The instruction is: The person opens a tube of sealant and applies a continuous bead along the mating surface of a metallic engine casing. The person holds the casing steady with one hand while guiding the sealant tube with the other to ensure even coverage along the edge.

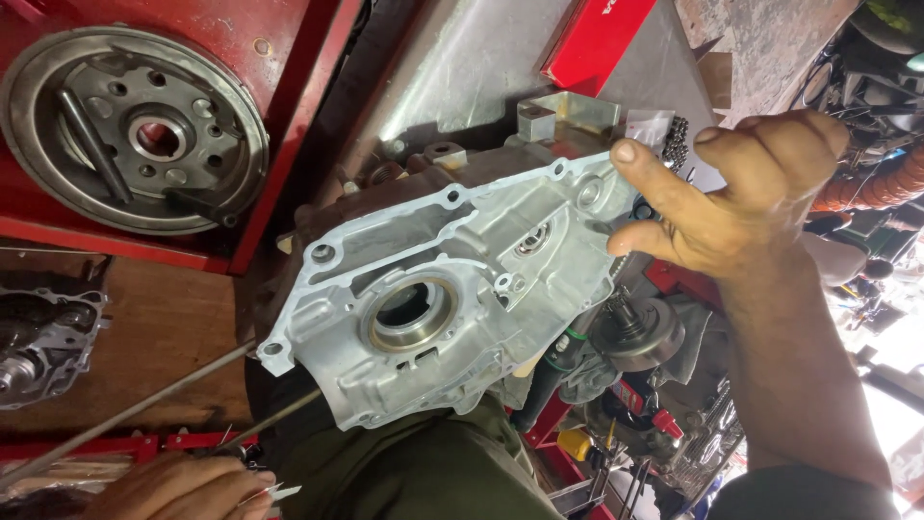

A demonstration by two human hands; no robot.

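A silver aluminium engine crankcase half [452, 289] with a round bearing bore [409, 313] stands tilted in the middle, above my lap in olive trousers [423, 472]. My right hand [731, 193] grips its right edge, with the thumb pressed on the rim near a bolt hole and a finger behind it. At the bottom left my left hand [183, 486] is closed on a thin metal tool [274, 419] that points up toward the case's lower edge. A small pale piece shows at its fingertips.
A round grey drum plate [130, 130] lies on a red tray [279, 87] at the top left. Another engine part [43, 342] sits at the left edge. A long thin rod [125, 414] crosses the wooden surface. A clutch assembly [635, 332], chain [677, 143] and hand tools crowd the right.
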